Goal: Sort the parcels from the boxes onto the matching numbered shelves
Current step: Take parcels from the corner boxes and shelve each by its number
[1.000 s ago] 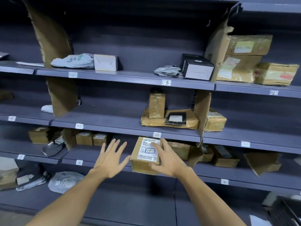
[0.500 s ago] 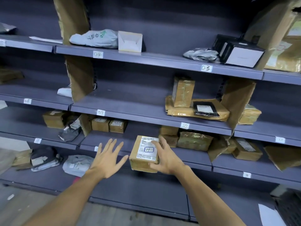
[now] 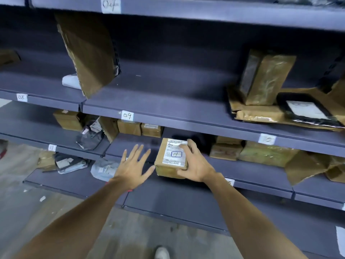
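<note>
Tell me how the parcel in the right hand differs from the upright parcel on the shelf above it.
The held parcel is gripped by the right hand; the upright parcel stands untouched on a flat brown envelope. The held parcel lies tilted with a white label marked 14 facing the camera; the upright parcel stands on end and shows no label. Both are brown boxes.

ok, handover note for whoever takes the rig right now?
Right hand grips the parcel labelled 14, held in front of the shelf below tag 09.
Left hand is open, spread beside it and holding nothing.
Done: parcel in hand, number visible.
Left: no tag 14 is readable here. Find that shelf and set the parcel down.
</note>
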